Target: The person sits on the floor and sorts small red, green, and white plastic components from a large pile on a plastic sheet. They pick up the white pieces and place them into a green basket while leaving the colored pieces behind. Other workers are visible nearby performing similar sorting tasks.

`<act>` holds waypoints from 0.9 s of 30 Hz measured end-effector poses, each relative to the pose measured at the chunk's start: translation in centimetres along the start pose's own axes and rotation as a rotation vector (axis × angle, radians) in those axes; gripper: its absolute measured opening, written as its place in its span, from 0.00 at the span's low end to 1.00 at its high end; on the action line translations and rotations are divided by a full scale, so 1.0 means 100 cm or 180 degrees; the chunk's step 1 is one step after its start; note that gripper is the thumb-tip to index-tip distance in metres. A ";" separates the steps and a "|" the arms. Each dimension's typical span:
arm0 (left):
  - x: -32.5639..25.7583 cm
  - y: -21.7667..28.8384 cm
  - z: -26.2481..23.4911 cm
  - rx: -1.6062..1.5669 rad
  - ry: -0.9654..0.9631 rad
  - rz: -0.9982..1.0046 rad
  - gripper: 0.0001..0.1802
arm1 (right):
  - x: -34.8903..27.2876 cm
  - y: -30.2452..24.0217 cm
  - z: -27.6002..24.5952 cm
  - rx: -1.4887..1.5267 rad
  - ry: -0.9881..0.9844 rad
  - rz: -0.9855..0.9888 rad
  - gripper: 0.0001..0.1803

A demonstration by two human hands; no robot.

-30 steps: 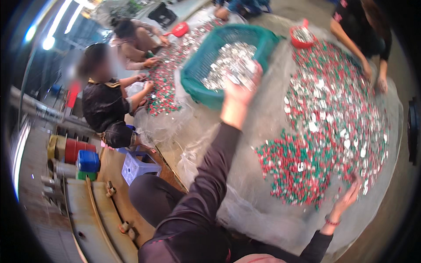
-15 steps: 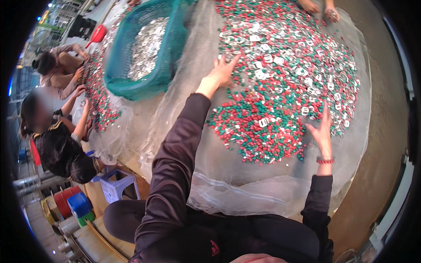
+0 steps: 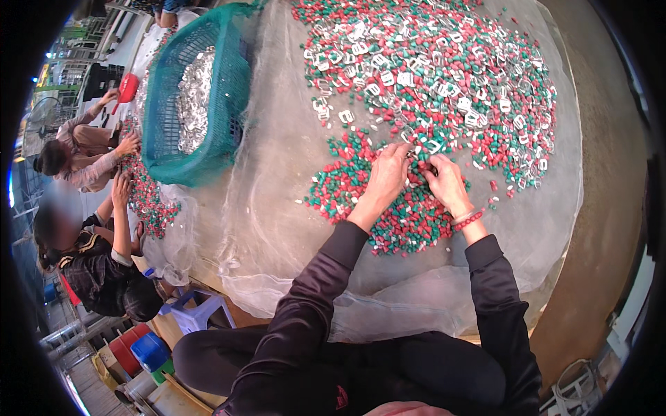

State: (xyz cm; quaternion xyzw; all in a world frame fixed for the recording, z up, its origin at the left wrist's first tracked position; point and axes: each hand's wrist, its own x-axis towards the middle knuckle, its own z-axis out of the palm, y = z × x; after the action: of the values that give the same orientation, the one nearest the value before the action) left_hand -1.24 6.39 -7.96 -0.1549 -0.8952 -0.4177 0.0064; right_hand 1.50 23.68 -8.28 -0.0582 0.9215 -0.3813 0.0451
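Note:
My left hand (image 3: pixel 386 179) and my right hand (image 3: pixel 448 186) are close together over the near part of a spread of small red, green and white pebble-like pieces (image 3: pixel 409 225). Both hands have their fingers curled in. A small dark or metallic bit shows between the fingertips, too small to make out. Just beyond lie many silvery buckle-like metal frames (image 3: pixel 474 116), mixed among the coloured pieces. One loose metal frame (image 3: pixel 346 116) rests near the left edge of the spread. All of it lies on a translucent mesh sheet (image 3: pixel 277 229).
To the left stands a teal mesh-lined basket (image 3: pixel 158 156) holding silvery metal pieces (image 3: pixel 195 104). Two people (image 3: pixel 73 156) crouch beyond it at another strip of coloured pieces (image 3: pixel 149 208), with a red scoop (image 3: pixel 127 88) close by. A pale purple stool (image 3: pixel 198 310) stands near my knee.
My hands have come together from wide apart at either side of the spread, and their fingers have curled in. The near pieces are drawn inward. The view has shifted slightly.

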 end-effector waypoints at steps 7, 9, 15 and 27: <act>-0.009 0.037 -0.049 -0.1793 -0.0718 -0.0886 0.35 | -0.031 -0.031 -0.047 0.3218 -0.0139 0.0959 0.36; -0.007 0.040 -0.061 -0.1200 -0.0743 -0.0591 0.40 | -0.034 -0.040 -0.055 0.3275 -0.0131 0.0979 0.43; -0.004 0.052 -0.084 -0.2633 -0.0620 -0.1139 0.44 | -0.031 -0.045 -0.072 0.3456 -0.0036 0.1054 0.33; -0.011 0.080 -0.077 -0.2355 -0.0757 -0.0806 0.26 | -0.043 -0.052 -0.058 0.4455 -0.0917 0.1725 0.15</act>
State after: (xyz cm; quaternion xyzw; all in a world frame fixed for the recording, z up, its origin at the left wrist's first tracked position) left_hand 1.18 5.14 2.84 -0.0826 -0.6911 -0.6882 -0.2047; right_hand 5.42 24.69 -0.30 0.1629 0.4322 -0.8405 0.2832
